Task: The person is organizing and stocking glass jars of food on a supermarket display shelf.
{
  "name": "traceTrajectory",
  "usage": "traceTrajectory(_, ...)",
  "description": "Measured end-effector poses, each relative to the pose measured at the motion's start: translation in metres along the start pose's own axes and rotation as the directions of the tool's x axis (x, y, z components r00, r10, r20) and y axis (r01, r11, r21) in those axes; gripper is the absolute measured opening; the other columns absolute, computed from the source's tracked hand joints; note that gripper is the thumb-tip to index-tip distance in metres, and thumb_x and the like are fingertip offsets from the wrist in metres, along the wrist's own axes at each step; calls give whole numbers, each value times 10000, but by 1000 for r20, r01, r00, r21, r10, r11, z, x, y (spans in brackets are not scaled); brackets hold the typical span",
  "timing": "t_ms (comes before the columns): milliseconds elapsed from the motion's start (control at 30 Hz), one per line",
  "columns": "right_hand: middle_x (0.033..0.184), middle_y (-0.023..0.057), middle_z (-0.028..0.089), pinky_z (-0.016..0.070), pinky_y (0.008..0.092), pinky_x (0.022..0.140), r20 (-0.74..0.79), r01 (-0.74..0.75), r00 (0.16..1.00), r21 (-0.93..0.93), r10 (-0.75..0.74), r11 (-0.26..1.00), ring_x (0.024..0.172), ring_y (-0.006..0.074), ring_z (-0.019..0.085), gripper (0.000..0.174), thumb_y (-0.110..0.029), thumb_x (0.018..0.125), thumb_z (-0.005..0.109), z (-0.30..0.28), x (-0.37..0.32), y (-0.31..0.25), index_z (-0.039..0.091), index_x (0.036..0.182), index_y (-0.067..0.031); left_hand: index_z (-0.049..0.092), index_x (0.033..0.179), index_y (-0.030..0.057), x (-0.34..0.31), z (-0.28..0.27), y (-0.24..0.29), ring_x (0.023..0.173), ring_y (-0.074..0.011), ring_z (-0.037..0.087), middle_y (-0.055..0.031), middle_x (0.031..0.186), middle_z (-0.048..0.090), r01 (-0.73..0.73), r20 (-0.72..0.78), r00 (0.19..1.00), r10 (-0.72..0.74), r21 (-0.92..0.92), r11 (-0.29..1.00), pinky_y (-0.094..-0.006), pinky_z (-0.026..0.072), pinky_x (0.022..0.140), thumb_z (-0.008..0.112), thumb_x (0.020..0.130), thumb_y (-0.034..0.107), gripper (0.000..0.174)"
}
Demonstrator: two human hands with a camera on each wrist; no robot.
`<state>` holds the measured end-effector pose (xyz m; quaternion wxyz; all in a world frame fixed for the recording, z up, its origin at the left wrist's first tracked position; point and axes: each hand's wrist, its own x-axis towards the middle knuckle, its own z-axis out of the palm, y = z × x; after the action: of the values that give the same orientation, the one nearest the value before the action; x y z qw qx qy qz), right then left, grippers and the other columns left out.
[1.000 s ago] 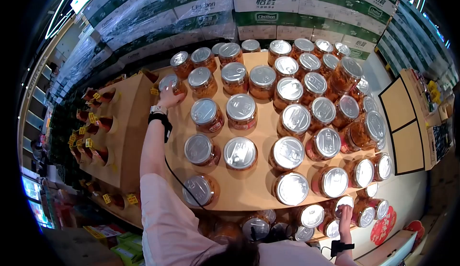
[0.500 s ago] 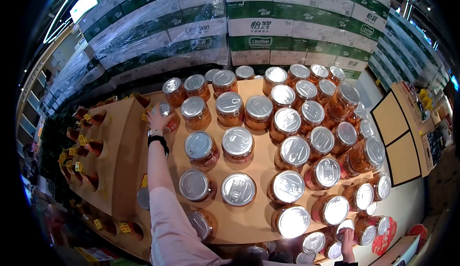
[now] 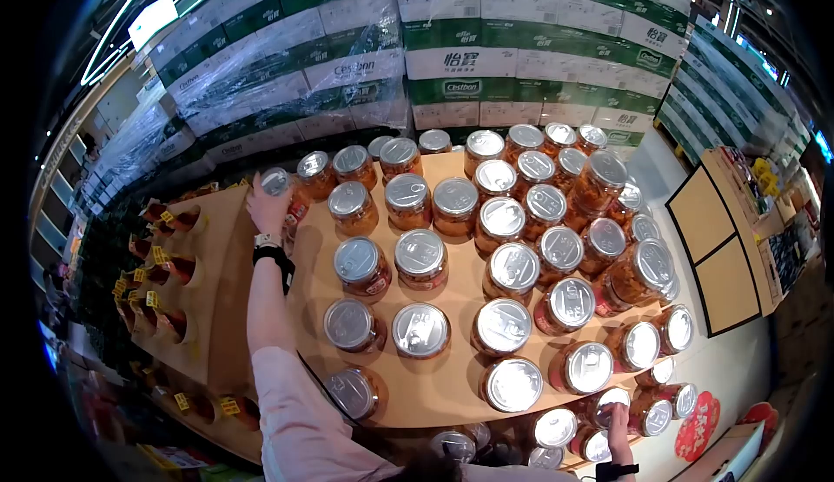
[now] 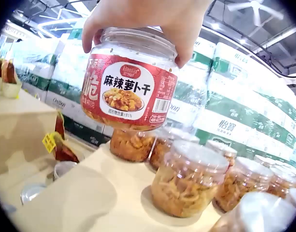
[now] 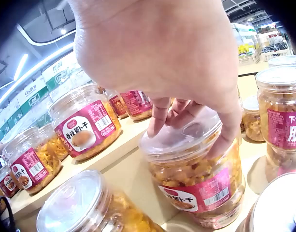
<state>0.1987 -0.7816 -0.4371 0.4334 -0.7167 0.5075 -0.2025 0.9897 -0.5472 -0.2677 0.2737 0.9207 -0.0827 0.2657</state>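
My left hand (image 3: 268, 208) grips a jar of pickled radish by its lid at the display's far left corner. In the left wrist view this jar (image 4: 128, 92) has a red label and hangs above the board, with its shadow below. Thumb and fingers of the left hand (image 4: 148, 17) span the jar's top. Low at the right, my right hand (image 3: 618, 425) is over a lower-tier jar. The right wrist view shows the right hand (image 5: 162, 53) with its fingers curled around the lid of this pink-labelled jar (image 5: 196, 174).
Many silver-lidded jars (image 3: 421, 330) stand in rows on the wooden board (image 3: 434, 399). Some at the right are stacked two high. Left of it, a wooden stand (image 3: 217, 282) holds bottles with yellow tags. Wrapped green-and-white cartons (image 3: 460, 61) rise behind.
The left hand has raised its jar off the board and carried it a little left. The head view has tilted and shifted. The right hand stays at its lower jar.
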Motion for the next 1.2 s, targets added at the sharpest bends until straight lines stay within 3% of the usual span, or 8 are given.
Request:
traceTrajectory(133, 850, 107, 521, 412, 343, 773, -46, 67, 997, -44, -69, 997, 864, 217, 499, 395, -263, 984, 344, 5, 5, 45, 573, 768, -25, 411, 1337, 122, 10, -75, 50, 1079, -400, 494, -246, 1166, 507, -119, -211, 972, 103, -63, 991, -452, 400, 921, 740, 648, 501, 853)
traceTrajectory(200, 878, 169, 562, 407, 417, 789, 129, 427, 898, -480, -420, 766, 884, 334, 506, 226, -145, 906, 438, -2, 5, 24, 593, 807, -14, 442, 1317, 94, 8, -122, 81, 1065, -389, 511, -234, 1142, 527, -165, -317, 937, 145, -36, 986, -443, 427, 887, 741, 651, 520, 846)
traceTrajectory(300, 858, 174, 578, 440, 432, 730, -130, 198, 961, -282, -242, 939, 791, 339, 559, 169, -178, 779, 645, 14, 4, 26, 599, 812, -19, 474, 1277, 22, 11, -187, 112, 992, -369, 568, -234, 1106, 571, -342, -412, 856, 313, 2, 940, -423, 457, 842, 718, 667, 557, 847)
traceTrajectory(667, 1061, 169, 515, 370, 422, 908, 89, 230, 972, -191, -217, 954, 1021, 351, 488, 276, -277, 798, 619, 1, 4, 20, 599, 940, -40, 387, 1323, -41, -34, -476, 184, 1043, -277, 585, -194, 1102, 600, -466, -397, 819, 415, -39, 884, -391, 480, 851, 655, 698, 617, 947)
traceTrajectory(767, 1054, 184, 514, 372, 431, 903, 140, 285, 954, -167, -264, 944, 1010, 368, 489, 298, -291, 841, 586, 0, 11, 25, 591, 962, -18, 252, 1406, 77, -113, -572, 203, 1113, -313, 526, -204, 1285, 461, -17, 53, 997, 55, -545, 838, -381, 453, 900, 673, 778, 378, 814)
traceTrajectory(833, 1055, 208, 515, 369, 438, 904, 152, 352, 932, -160, -330, 922, 997, 377, 496, 326, -317, 879, 536, -1, 14, 33, 591, 973, -9, 195, 1397, 28, -163, -591, 241, 1110, -319, 502, -234, 1305, 413, -441, -272, 897, 348, -489, 753, -411, 434, 907, 651, 847, 249, 747)
traceTrajectory(933, 1077, 219, 512, 372, 435, 906, 169, 355, 929, -148, -330, 923, 1003, 383, 497, 342, -324, 894, 512, -2, 17, 35, 590, 984, -4, 289, 1347, -21, -221, -653, 225, 1117, -302, 475, -242, 1287, 417, -662, -284, 749, 598, -313, 681, -441, 426, 861, 547, 912, 322, 611)
traceTrajectory(1200, 1159, 287, 480, 364, 469, 909, 281, 440, 876, -127, -393, 889, 1045, 438, 471, 405, -319, 947, 419, -1, 38, 52, 572, 1037, 46, 236, 1412, 60, -480, -676, 164, 1136, -309, 492, -182, 1302, 427, -397, -314, 880, 356, -73, 915, -398, 455, 894, 695, 760, 246, 819)
